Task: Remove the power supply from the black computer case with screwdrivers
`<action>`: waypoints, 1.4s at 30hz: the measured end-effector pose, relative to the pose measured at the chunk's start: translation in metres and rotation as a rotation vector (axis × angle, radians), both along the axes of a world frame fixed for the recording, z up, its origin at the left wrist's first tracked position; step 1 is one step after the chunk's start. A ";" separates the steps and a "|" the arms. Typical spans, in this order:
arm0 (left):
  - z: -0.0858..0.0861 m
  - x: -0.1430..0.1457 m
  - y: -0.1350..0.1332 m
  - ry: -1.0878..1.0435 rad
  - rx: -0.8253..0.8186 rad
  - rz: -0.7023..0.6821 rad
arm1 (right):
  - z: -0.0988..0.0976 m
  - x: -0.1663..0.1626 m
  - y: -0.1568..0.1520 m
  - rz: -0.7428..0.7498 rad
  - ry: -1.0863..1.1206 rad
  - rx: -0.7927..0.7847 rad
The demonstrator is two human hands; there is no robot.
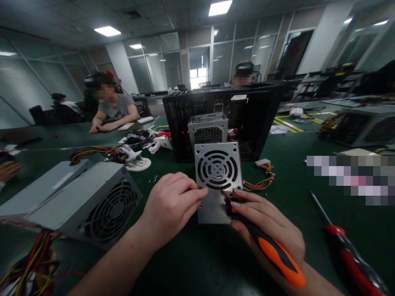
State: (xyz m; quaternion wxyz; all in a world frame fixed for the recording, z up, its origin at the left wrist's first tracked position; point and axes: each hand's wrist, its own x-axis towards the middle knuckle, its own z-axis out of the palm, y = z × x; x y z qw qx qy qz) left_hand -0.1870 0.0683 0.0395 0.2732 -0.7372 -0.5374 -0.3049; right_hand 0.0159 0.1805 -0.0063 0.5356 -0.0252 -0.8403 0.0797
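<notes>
A silver power supply (212,207) stands upright in front of me, its slotted fan grille (217,169) facing me. My left hand (174,205) is closed at its left edge, with a fingertip on the metal near the grille's lower left corner. Anything small between those fingers is hidden. An orange and black screwdriver (277,255) lies in the grip of my right hand (271,226). Its shaft points up and left, and the tip is near the lower edge of the grille. Coloured cables (262,181) with a white connector come out on the right.
Behind stands an open black computer case (265,127) with another power supply (210,131) in front of it. Grey power supplies (83,197) lie at left, near small white pieces (153,179). A red and black screwdriver (348,250) lies at right. A person (115,105) sits across the table.
</notes>
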 end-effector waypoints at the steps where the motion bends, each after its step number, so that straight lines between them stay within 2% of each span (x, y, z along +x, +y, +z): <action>1: -0.001 -0.001 0.001 -0.037 -0.002 0.002 | 0.000 0.000 0.000 0.001 0.003 -0.001; 6: 0.001 -0.008 0.003 -0.244 -0.065 0.015 | 0.003 0.000 0.000 -0.002 -0.004 -0.007; 11: 0.003 -0.010 0.003 -0.360 -0.151 0.011 | 0.002 -0.001 0.001 0.007 0.001 -0.002; 16: 0.000 -0.007 0.004 -0.484 -0.188 0.022 | 0.002 0.000 0.000 0.008 0.015 -0.014; 24: -0.006 -0.006 0.010 -0.833 -0.238 0.032 | 0.004 -0.001 0.000 0.007 0.016 -0.005; 31: -0.007 -0.009 0.012 -0.929 -0.321 -0.014 | 0.004 -0.002 0.000 0.009 0.020 -0.013; 35: -0.014 -0.012 0.014 -0.936 -0.285 0.022 | 0.003 -0.001 -0.001 0.001 0.021 -0.009; 38: -0.024 -0.017 0.018 -1.017 -0.276 0.054 | 0.003 -0.001 0.000 0.001 0.023 -0.001; 42: -0.035 -0.022 0.026 -1.193 -0.363 -0.097 | 0.002 0.000 -0.001 -0.010 0.023 0.001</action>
